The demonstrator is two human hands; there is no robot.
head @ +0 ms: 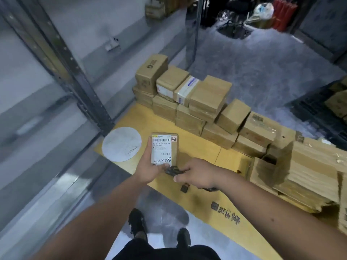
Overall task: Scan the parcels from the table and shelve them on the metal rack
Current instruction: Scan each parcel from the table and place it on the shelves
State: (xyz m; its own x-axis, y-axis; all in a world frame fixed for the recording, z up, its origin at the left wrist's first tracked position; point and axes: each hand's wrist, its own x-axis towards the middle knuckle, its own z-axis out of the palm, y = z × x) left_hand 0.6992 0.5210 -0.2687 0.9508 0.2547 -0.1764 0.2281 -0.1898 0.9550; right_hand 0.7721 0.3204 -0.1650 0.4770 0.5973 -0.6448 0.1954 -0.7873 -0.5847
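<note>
While the left hand (148, 169) held one small parcel (165, 149) label-up above the yellow table (199, 151), fingers curled round its bottom end, the right hand (199, 173) gripped a dark scanner (173, 170) right at its lower edge. Roughly fifteen cardboard boxes (189, 102) were stacked along the table's far side, plus one white disc (121, 143). Metal rack (62, 59) stood left, grey floor (262, 59) beyond.

Yellow table (199, 152): stacked boxes (189, 102) along far edge, white disc (121, 144) at left corner, flat cardboard pile (308, 171) on right.
</note>
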